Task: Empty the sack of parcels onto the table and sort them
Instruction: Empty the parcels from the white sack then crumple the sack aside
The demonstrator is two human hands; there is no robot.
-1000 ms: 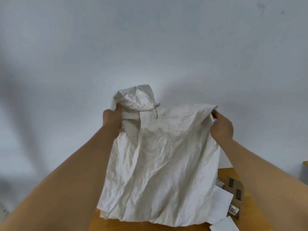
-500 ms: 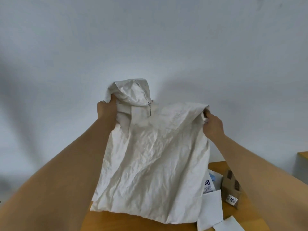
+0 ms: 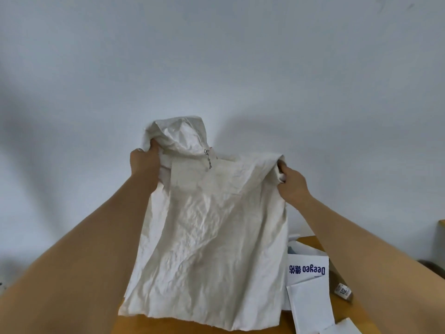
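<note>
Sack [image 3: 207, 239] hangs upside down between both grips, held up in front of a pale wall [image 3: 216, 56], open end down, its frayed lower edge just above the worktop [image 3: 168, 326]. Left hand [image 3: 144, 160] has its fingers curled tight round the bunched left corner; cloth puffs up above that grip into a hood-like fold, with a short dark stitched thread [image 3: 208, 161] hanging beside it. Right hand [image 3: 292, 186] is closed on the right top corner, a small wad of cloth pinched at the fingers. Sack body drops flat and creased below the two grips; it looks slack, contents not visible.

Both arms are stretched forward and up, left hand a little higher than right, backs of the hands toward the camera.

Parcels lie on the worktop to the right of the sack: a white box [image 3: 307, 270] printed "Deeyeo", upside down to the camera, a white mailer [image 3: 310, 307] nearer, partly over it, and a brown carton [image 3: 342, 289] with a small label, partly behind the right forearm.

Versus 0.5 s ago: grips unchanged, both hands sit slightly lower in view, and the printed box is now much more exposed past the sack's right edge.
</note>
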